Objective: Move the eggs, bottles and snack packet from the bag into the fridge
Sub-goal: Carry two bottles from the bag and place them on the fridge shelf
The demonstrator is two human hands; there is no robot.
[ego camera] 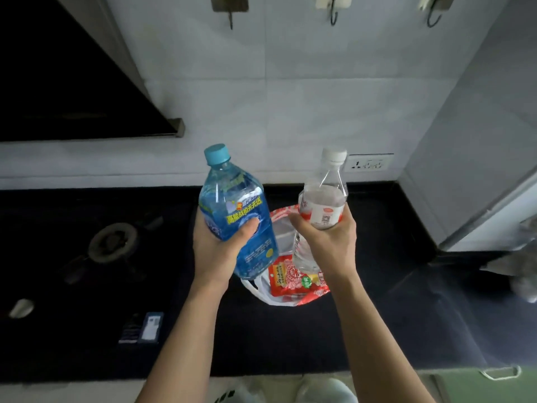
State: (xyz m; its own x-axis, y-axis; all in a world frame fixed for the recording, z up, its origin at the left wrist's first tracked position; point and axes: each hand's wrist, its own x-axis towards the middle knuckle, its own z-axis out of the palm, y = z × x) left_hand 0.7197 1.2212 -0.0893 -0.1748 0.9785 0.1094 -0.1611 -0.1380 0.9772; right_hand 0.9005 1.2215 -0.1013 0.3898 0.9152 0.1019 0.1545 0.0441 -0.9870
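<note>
Fingers are clamped: left hand (215, 247) on the blue plastic bottle (232, 199), right hand (328, 242) on the clear plastic bottle (323, 200), necks pointed toward upper frame.

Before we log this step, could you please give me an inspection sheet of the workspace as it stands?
Surface: dark counter, stove burner at its left.
Job's things: blue bottle and clear bottle held above the bag; snack packet lies in the bag; eggs not seen.
Clutter: label stickers in front of the burner.
Hands: left hand grips the blue bottle; right hand grips the clear bottle.
Cables: nothing seen.
Surroundings: tiled wall with hooks and a socket; range hood upper left.
</note>
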